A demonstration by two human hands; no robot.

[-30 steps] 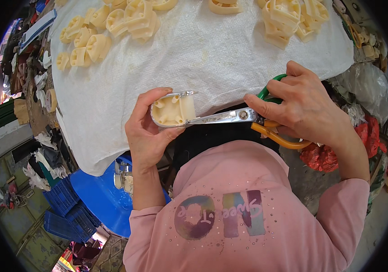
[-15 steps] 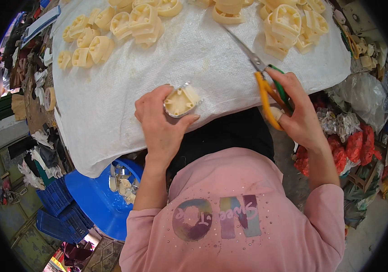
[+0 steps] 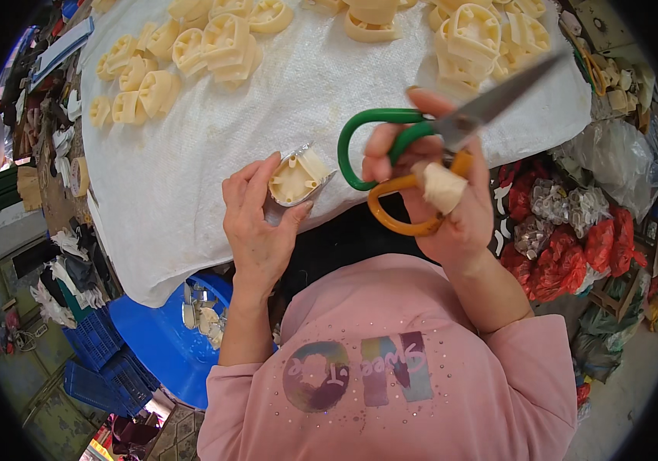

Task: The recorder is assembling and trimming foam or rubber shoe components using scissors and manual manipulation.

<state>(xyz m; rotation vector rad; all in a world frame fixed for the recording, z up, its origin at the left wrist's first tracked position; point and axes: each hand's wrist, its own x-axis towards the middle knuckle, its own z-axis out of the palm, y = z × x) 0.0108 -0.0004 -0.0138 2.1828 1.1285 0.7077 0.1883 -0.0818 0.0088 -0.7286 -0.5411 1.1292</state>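
Observation:
Between the thumb and fingers of my left hand [image 3: 258, 211] sits a small cream plastic part [image 3: 295, 181], a hollow shape with little pegs inside and a shiny silvery film round its edge. It rests near the front edge of the white cloth [image 3: 213, 146]. My right hand [image 3: 452, 192] holds a pair of scissors [image 3: 459, 127] with one green and one orange handle loop. The palm is turned up, and the blades point away to the upper right, clear of the part. A pale wrap covers one finger of that hand.
Several loose cream parts [image 3: 229, 50] lie in heaps along the far side of the cloth. A blue basin [image 3: 152, 330] with silvery and cream pieces stands below at the left, near blue crates [image 3: 98, 338]. Red plastic bags [image 3: 559, 253] lie at the right.
My right hand has turned over and moved left, swinging the scissors' blades from pointing up-left to up-right. The left hand with the cream part has shifted slightly left.

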